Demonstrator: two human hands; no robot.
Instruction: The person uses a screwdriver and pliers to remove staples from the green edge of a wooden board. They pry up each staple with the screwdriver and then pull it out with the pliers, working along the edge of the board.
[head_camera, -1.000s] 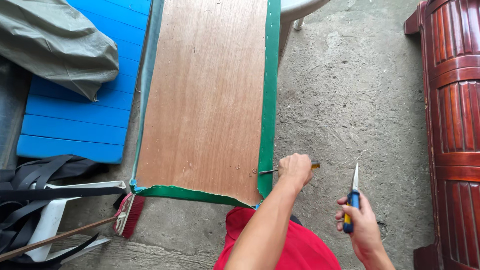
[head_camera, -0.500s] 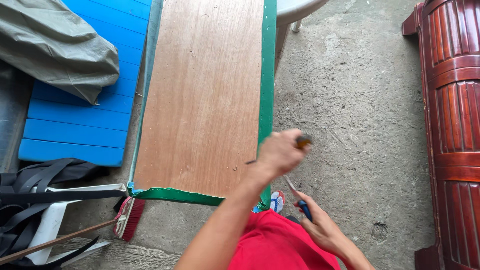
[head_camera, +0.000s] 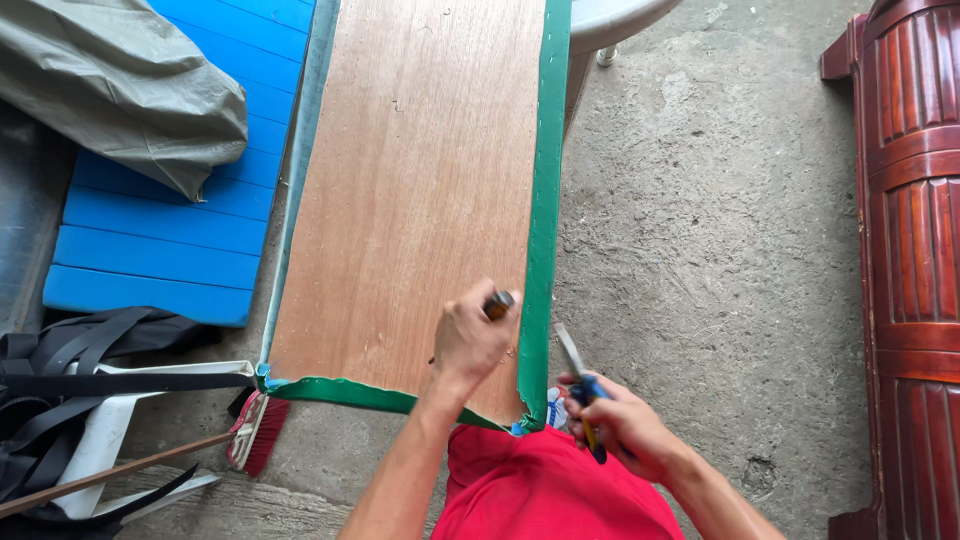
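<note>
A long wooden board (head_camera: 420, 190) edged with green fabric (head_camera: 546, 200) runs from twelve o'clock down to the centre. The left hand (head_camera: 470, 340) rests fisted on the board's lower right part, closed around a small brown-handled tool (head_camera: 497, 303). At five o'clock, just off the board's corner, the right hand (head_camera: 625, 425) grips a blue-and-yellow utility knife (head_camera: 580, 385), blade pointing up beside the green edge. A blue slatted panel (head_camera: 160, 240) lies at nine o'clock under grey cloth (head_camera: 120, 90). A red-bristled broom (head_camera: 255, 435) lies at seven o'clock, and dark red carved furniture (head_camera: 915, 250) stands at three o'clock on the concrete floor (head_camera: 720, 220).
</note>
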